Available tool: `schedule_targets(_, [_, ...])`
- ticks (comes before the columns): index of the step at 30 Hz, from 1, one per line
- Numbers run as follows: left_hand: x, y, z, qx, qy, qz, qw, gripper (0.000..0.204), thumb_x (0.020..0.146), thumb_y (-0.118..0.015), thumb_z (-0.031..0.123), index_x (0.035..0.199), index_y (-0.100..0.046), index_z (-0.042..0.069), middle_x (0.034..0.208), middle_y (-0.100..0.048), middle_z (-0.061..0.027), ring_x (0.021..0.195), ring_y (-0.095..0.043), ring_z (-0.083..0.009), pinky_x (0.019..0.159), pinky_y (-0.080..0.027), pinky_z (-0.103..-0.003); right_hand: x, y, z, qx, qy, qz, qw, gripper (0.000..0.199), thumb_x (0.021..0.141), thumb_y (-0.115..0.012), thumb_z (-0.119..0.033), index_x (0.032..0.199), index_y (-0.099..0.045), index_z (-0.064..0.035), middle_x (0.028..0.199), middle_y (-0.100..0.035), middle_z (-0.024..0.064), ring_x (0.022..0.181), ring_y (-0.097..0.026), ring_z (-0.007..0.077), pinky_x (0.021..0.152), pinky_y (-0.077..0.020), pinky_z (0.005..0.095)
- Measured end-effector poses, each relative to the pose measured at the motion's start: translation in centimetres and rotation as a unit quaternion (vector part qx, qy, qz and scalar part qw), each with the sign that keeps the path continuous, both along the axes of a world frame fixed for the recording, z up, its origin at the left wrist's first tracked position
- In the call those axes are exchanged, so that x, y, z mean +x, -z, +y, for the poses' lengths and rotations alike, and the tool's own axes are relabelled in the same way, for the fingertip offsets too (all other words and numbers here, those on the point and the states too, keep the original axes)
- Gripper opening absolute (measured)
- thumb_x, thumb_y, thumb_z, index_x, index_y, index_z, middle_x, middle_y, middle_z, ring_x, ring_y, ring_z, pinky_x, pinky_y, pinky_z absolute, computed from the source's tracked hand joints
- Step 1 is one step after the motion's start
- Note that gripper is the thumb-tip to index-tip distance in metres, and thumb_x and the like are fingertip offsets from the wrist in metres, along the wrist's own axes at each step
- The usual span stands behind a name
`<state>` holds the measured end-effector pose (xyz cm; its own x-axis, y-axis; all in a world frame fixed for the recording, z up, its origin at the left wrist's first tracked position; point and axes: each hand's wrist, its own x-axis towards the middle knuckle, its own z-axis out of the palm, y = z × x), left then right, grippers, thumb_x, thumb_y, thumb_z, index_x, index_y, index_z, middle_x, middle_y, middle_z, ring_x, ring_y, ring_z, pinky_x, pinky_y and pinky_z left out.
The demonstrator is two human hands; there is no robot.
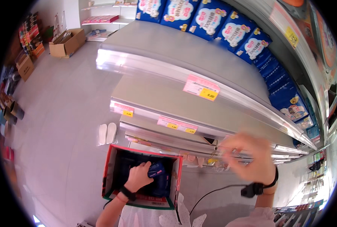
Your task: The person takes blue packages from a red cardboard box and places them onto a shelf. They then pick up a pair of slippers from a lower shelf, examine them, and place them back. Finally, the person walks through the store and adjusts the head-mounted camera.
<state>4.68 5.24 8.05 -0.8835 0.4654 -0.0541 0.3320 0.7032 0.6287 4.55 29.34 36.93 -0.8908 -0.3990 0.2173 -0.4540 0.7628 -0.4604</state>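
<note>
My left hand [139, 176] reaches down into an open cardboard box [180, 172] with red and green edges. Its fingers are closed on a small dark blue packet [156, 170]. More dark blue packets [161, 185] lie in the shadowed inside of the box. Out to the right, my right hand [249, 157] is raised in front of the lower shelf edges, smeared by motion. Whether its fingers are apart or hold anything does not show. On that wrist is a black band with a small dark device [251, 190] and a cable.
Blue packages [210, 20] stand in a row along the back of the top shelf [168, 43], which has clear-fronted price strips. A pair of pale insoles [107, 133] lies on the floor beyond the box. Brown cartons [68, 42] stand at the far left.
</note>
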Motion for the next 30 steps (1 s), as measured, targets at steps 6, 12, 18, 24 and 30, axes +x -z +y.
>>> schedule_targets(6, [-0.1, -14.7, -3.9, 0.359, 0.004, -0.117, 0.926, 0.053, 0.052, -0.078, 0.012, 0.097, -0.054, 0.001, 0.091, -0.061, -0.0092, 0.08, -0.059, -0.0141, 0.071, -0.047, -0.025, -1.1, 4.1, -3.6, 0.046, -0.134, -0.134, 0.981, 0.064, 0.068, -0.068, -0.035, 0.116, -0.042, -0.0014, 0.094, -0.058, 0.015, 0.072, -0.059, 0.03, 0.059, -0.0465, 0.0351])
schedule_targets(12, [1.0, -16.4, -5.9, 0.642, -0.086, -0.03, 0.761, 0.062, 0.062, -0.067, 0.0, 0.113, -0.032, -0.002, 0.11, -0.046, -0.0158, 0.093, -0.053, -0.02, 0.078, -0.045, -0.031, -3.7, -2.2, -8.1, -0.13, -0.101, -0.253, 0.953, 0.059, 0.063, -0.075, -0.028, 0.108, -0.048, -0.0007, 0.09, -0.059, 0.009, 0.07, -0.06, 0.0159, 0.06, -0.0456, 0.0261])
schedule_targets(18, [-0.5, -9.0, -5.6, 0.373, -0.059, -0.144, 0.914, 0.008, 0.076, -0.06, 0.004, 0.08, -0.055, 0.001, 0.067, -0.06, -0.0035, 0.062, -0.061, -0.0101, 0.055, -0.046, -0.019, -11.5, -5.6, -7.0, -0.538, 0.007, -0.315, 0.782, 0.036, 0.082, -0.059, -0.025, 0.11, -0.052, -0.0037, 0.1, -0.06, 0.0046, 0.086, -0.058, 0.0104, 0.074, -0.0465, 0.0237])
schedule_targets(24, [-1.9, -2.3, -3.3, 0.085, 0.076, -0.062, 0.991, 0.022, 0.074, -0.06, 0.029, 0.079, -0.058, 0.008, 0.071, -0.062, -0.0102, 0.061, -0.06, -0.0237, 0.055, -0.047, -0.032, -20.2, -9.1, -7.9, -0.335, -0.001, -0.216, 0.917, 0.044, 0.078, -0.062, -0.033, 0.106, -0.051, -0.0018, 0.091, -0.059, 0.007, 0.075, -0.058, 0.0111, 0.064, -0.0476, 0.0239])
schedule_targets(30, [-0.2, 11.2, -1.9, -0.414, -0.03, 0.006, 0.91, 0.027, 0.074, -0.057, 0.029, 0.093, -0.061, 0.012, 0.096, -0.06, -0.0132, 0.085, -0.06, -0.025, 0.065, -0.047, -0.035, -27.6, -8.3, -9.5, -0.107, -0.058, -0.076, 0.99, 0.052, 0.078, -0.062, -0.03, 0.11, -0.044, 0.0063, 0.093, -0.055, 0.0117, 0.075, -0.058, 0.0144, 0.067, -0.0511, 0.0244])
